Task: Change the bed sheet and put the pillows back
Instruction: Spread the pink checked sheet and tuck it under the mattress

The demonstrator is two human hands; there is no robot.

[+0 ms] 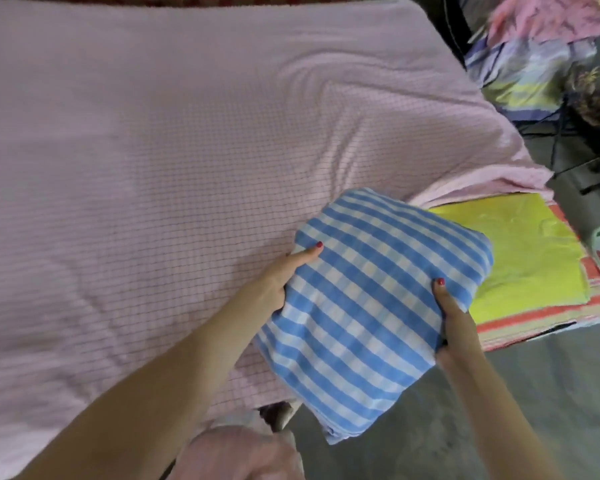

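A: Far left and centre?
B: Pale pink waffle-textured bed cover (153, 161) spread over the bed, rippled toward its right corner. A red patterned strip shows along the bed's far edge, too blurred to identify.

A: Left hand?
B: Left hand (284, 271) grips the left edge of a folded blue-and-white checked sheet (371, 306). Thumb lies flat on top, red nail showing; remaining fingers are curled underneath, hidden by the cloth.

A: Where is the sheet?
B: Held up at the bed's near right corner, partly over the pink cover, partly over grey floor (499, 393). Tilted, lower corner pointing down toward the person.

A: Right hand?
B: Right hand (454, 317) grips the sheet's right edge. Thumb on top, fingers wrapped below, out of sight.

A: Further right?
B: Yellow-green folded cloth (520, 251) lying on an orange-striped folded cloth (541, 317), just beside the bed corner. Beyond, upper right, a heap of mixed-colour fabrics (527, 64), blurred. Dark thin frame legs stand below it.

A: Bottom edge?
B: Pink garment (239, 455), blurred.
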